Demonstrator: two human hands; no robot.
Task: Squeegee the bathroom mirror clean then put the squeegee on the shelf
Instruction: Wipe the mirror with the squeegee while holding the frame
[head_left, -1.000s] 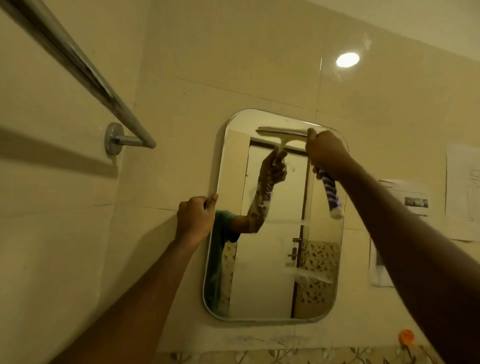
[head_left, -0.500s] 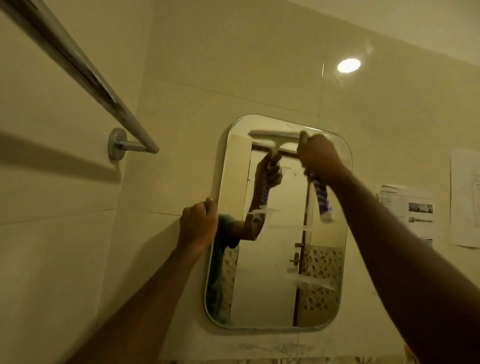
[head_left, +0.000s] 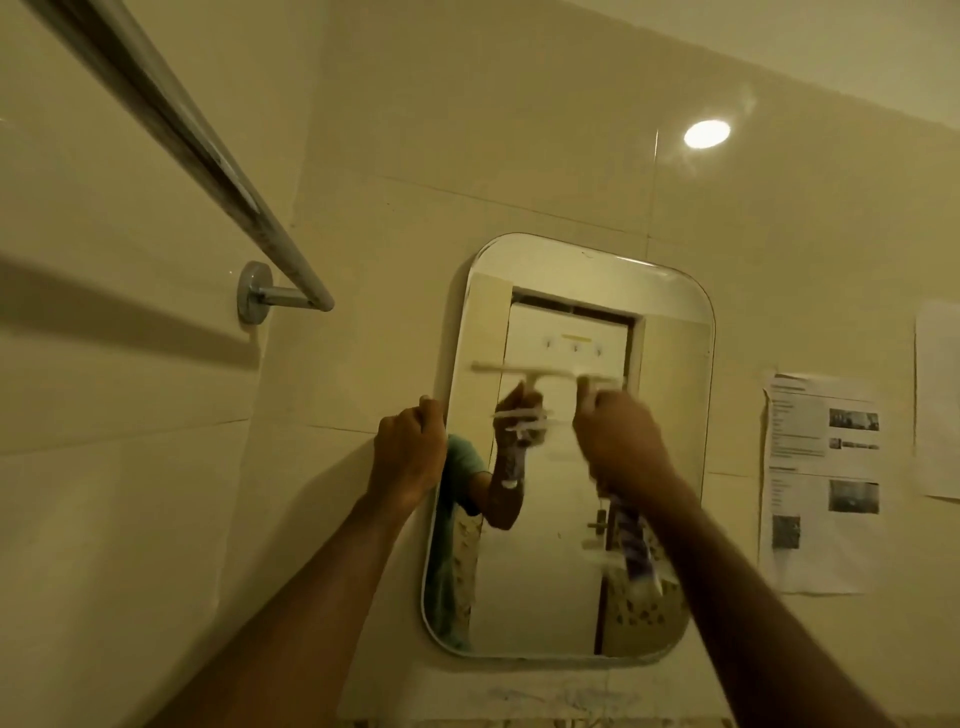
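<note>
The right hand (head_left: 621, 441) is clenched on the squeegee (head_left: 550, 371), its blade against the mirror (head_left: 670, 415) upper-middle; the left hand (head_left: 410, 449) is curled on the mirror's left edge; wiping looks underway; next, probably a steady downward pull.

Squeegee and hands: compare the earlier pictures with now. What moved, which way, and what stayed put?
The right hand has drawn the squeegee down the mirror, from near its top edge to about a third of the way down. The left hand still grips the mirror's left edge. Nothing was let go.
</note>
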